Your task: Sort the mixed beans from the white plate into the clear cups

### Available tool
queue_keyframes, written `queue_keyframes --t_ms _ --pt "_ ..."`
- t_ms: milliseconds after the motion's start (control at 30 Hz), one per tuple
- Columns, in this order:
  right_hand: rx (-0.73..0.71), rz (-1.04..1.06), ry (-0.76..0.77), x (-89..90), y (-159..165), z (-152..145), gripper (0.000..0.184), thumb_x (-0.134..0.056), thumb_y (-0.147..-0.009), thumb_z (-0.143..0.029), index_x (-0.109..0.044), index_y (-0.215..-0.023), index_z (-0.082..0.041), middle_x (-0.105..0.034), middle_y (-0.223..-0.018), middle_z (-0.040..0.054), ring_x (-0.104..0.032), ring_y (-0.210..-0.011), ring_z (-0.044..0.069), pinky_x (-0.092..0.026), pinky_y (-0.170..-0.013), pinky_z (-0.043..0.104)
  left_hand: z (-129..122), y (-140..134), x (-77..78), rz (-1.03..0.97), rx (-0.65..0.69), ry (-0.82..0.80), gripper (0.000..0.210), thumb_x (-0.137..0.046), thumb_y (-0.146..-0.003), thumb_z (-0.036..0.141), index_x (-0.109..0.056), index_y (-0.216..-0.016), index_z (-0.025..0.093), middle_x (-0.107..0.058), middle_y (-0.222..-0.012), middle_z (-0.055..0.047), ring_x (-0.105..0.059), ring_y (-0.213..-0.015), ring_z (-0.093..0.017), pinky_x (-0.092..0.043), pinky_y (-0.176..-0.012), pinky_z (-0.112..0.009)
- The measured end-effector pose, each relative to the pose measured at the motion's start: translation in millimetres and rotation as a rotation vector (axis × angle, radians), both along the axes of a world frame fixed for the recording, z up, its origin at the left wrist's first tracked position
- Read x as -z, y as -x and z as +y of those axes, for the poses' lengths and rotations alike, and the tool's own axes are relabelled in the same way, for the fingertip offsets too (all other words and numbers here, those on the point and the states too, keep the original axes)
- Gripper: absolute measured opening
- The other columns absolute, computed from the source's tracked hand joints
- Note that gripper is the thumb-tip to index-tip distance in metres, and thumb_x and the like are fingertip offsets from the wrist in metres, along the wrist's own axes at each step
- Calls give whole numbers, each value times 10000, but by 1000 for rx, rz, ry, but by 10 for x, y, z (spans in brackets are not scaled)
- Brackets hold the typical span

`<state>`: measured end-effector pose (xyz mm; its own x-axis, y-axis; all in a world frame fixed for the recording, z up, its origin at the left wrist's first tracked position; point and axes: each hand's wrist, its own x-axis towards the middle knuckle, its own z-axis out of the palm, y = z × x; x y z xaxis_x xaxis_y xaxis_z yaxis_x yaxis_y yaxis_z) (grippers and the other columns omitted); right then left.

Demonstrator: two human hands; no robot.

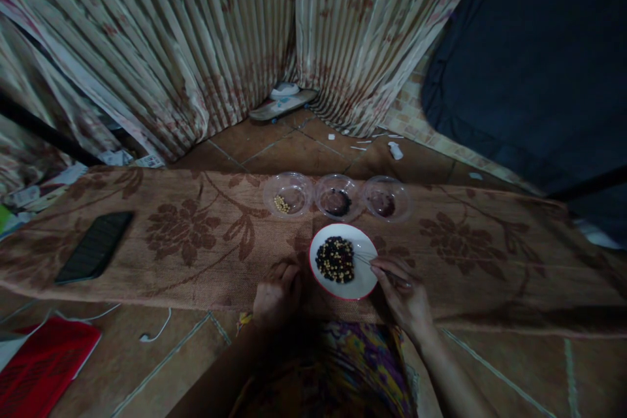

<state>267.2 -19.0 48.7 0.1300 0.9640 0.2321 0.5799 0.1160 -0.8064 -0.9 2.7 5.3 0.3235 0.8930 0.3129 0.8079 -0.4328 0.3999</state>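
Mixed beans (333, 260) are lying heaped on the left part of a red-rimmed white plate (365, 279), which is resting on the cloth-covered counter (470, 294). The right hand (404, 294) is grasping a slender metal utensil (363, 257) in its fingers, the thin end reaching over the plate, while the left hand (277, 292) is resting just left of the plate, fingers curling inward, any grip being impossible to tell. Beyond, three clear bowls (337, 176) are standing in a row, holding pale, black and reddish contents respectively.
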Motion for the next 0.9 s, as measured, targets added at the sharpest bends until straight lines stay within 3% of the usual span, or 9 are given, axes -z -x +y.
queue_keyframes --t_ms 900 --pt "32 -9 -32 52 -30 7 235 -586 -885 -428 -728 -880 -242 -711 -934 69 -649 -906 225 -534 -796 379 3 12 20 16 4 4 115 -464 -925 198 -573 -896 218 -629 -835 -32 -597 -806 -158 -488 -718 -267"
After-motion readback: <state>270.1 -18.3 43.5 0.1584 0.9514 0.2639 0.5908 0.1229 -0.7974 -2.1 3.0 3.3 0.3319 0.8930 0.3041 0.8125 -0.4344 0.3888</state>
